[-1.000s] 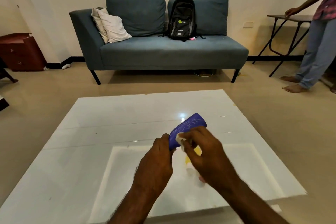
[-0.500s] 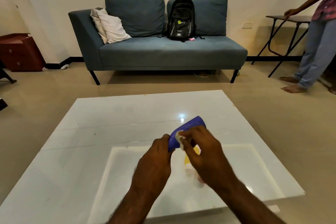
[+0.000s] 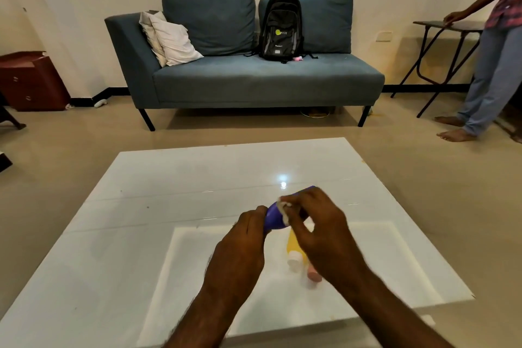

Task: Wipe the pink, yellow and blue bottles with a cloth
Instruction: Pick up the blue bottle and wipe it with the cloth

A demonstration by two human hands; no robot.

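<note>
Seen from a head-worn camera looking down, a person's two bare hands met above a glossy white worktop. The left hand was clenched around the near, lower end of the blue bottle, holding it up off the surface. The bottle's long axis ran from that hand away and to the right, rising as it went, so that its far end just showed beyond the other hand's knuckles.

The right hand lay over the middle of the bottle. Its fingers pinched a small white cloth against the bottle's upper side, close beside the left hand. The stretch of bottle under the right palm was hidden, so how much of it the cloth touched could not be told.

The relation that mattered for the coming stroke was this: the uncovered blue surface lay between the two hands, and the rest of the bottle ran away from the cloth towards the far right. A wipe along the bottle would likely need to follow that slanted axis, with the left hand holding the near end steady or turning it.

Below the right hand, the yellow bottle and the pink bottle lay side by side on the worktop, caps towards the person. Both were partly hidden by the right hand and nearer to it than to the left hand. Judging by this, at least the blue bottle's wiping was not yet finished.
</note>
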